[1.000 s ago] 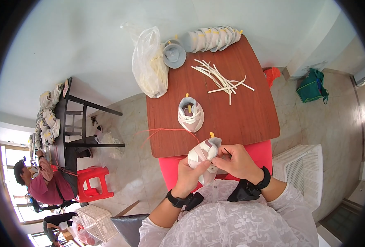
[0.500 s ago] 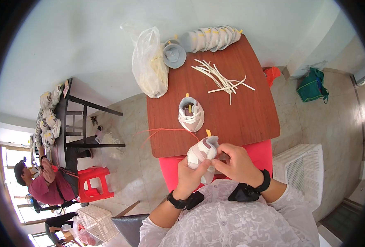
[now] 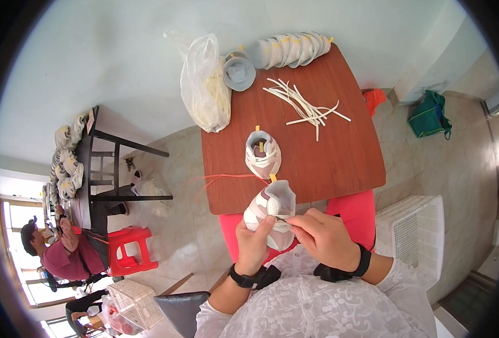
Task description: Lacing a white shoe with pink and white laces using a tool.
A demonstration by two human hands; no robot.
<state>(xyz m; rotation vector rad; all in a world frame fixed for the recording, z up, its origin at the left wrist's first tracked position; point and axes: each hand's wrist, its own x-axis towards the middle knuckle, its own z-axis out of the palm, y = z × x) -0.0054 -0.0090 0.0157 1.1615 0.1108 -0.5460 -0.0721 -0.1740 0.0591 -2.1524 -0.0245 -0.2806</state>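
Observation:
A small white and pinkish shoe upper (image 3: 283,196) with a grey lining and a yellow heel tab is held over the table's near edge. My left hand (image 3: 251,243) is closed round its left side, thumb on the lacing area. In a pinch, my right hand (image 3: 329,239) grips a thin dark tool (image 3: 281,219), whose tip reaches to the eyelets beside my left thumb. White lace strands cross the upper there. A second, similar shoe upper (image 3: 264,160) rests on the brown table (image 3: 339,163) just beyond, laced and upright, with a red cord (image 3: 227,176) beside it.
Loose white laces (image 3: 305,107) lie at the table's far middle. Behind them are a row of nested shoe uppers (image 3: 294,50) and a clear plastic bag (image 3: 204,84). A white crate (image 3: 410,236) stands right. Leftward, a person (image 3: 63,253) sits by a black table (image 3: 86,152).
The shoe upper has turned and tilted, showing more of its opening and laces. My right hand has moved slightly down and right, and the thin dark tool now shows between my hands.

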